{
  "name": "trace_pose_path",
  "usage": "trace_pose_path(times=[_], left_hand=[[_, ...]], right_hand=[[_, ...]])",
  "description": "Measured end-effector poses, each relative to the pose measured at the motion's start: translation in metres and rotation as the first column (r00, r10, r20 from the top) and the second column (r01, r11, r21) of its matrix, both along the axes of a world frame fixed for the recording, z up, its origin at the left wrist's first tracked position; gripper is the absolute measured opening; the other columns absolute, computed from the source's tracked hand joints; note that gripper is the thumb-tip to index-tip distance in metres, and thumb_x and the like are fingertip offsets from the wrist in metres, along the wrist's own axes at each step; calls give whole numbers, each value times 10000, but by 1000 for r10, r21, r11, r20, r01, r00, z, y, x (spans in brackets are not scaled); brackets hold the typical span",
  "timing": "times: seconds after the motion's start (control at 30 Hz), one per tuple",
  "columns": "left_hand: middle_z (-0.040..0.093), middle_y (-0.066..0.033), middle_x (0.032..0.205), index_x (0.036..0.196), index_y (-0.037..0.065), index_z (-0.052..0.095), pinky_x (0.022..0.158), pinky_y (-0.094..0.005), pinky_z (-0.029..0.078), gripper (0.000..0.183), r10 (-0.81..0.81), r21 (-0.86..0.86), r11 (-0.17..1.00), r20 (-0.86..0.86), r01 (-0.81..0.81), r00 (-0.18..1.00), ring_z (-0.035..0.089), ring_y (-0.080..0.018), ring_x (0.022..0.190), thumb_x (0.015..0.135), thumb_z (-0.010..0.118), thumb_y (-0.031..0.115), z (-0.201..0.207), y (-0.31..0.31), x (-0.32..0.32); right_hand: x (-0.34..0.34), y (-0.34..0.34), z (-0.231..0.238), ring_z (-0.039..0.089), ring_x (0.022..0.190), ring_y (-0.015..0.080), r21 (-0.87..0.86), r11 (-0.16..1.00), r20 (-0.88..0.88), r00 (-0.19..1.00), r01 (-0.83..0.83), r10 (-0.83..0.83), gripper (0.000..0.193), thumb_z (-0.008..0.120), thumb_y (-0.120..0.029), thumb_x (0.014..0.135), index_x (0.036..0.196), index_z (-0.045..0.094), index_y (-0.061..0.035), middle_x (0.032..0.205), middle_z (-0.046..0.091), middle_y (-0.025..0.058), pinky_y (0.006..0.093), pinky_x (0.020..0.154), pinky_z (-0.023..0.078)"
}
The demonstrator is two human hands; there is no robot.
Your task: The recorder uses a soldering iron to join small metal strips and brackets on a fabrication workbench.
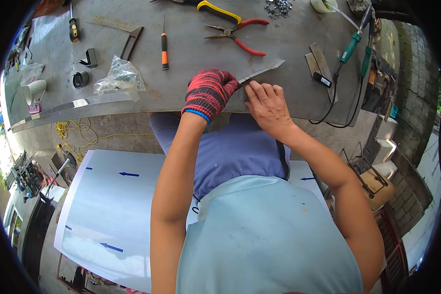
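Note:
At the near edge of the grey table, my left hand (pixel 209 90) wears a red and black knit glove with a blue cuff. Its fingers are closed on the end of a thin, bent metal strip (pixel 268 68). That strip slants away to the right and ends in a pointed tip above the tabletop. My bare right hand (pixel 268 105) sits close beside the glove, fingers bent and together along the strip's near side. Its thumb and fingertips are partly hidden, so I cannot tell how firmly it grips. Beyond the strip lie needle-nose pliers (pixel 228 32) with red handles, their jaws apart.
On the table (pixel 152 93) are an orange and black screwdriver (pixel 164 51), a try square (pixel 132 36), a crumpled plastic bag (pixel 120 81), a white cup (pixel 35 92) and flat metal bars (pixel 323 68). A green-handled soldering iron (pixel 351 48) trails its cable over the right edge.

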State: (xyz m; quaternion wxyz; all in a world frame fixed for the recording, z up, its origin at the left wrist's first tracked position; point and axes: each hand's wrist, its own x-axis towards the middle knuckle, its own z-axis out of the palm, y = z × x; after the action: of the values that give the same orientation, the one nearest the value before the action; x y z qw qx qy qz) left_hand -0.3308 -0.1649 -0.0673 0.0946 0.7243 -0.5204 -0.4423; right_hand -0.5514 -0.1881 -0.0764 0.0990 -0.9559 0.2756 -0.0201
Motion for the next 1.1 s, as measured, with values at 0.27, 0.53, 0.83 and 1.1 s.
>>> trace_pose_path(times=[0.27,0.53,0.83,1.1], left_hand=[[776,-120,1036,1061,151,812,941,-466,540,323,35,40,999,-77,-32,996,698,-347,1030,948,680,422,-2,-1,2],[776,-125,1006,1041,150,811,924,-474,535,311,25,-2,1000,21,-25,999,698,-348,1009,956,665,411,-2,-1,-6],[747,-165,1090,1078,133,805,957,-472,532,285,105,-81,992,121,-95,987,679,-376,1048,950,696,363,-3,10,-18],[747,-165,1075,1078,115,804,954,-481,529,277,153,-138,981,107,-138,982,676,-375,1041,947,698,334,-5,17,-23]], right_hand=[[7,2,6,568,1104,219,-25,1000,-110,994,-19,16,547,737,-210,852,1350,595,-35,1310,569,85,418,979,387],[10,0,11,550,1032,200,-109,989,-170,982,-97,77,495,595,-163,876,1337,620,16,1278,575,110,407,956,377],[6,2,7,568,1054,204,-94,994,-138,989,-61,48,512,692,-205,882,1342,593,-2,1302,577,94,413,963,388],[7,3,6,570,1044,197,-98,993,-146,988,-60,46,504,669,-196,893,1350,582,-2,1287,578,95,415,971,382]])
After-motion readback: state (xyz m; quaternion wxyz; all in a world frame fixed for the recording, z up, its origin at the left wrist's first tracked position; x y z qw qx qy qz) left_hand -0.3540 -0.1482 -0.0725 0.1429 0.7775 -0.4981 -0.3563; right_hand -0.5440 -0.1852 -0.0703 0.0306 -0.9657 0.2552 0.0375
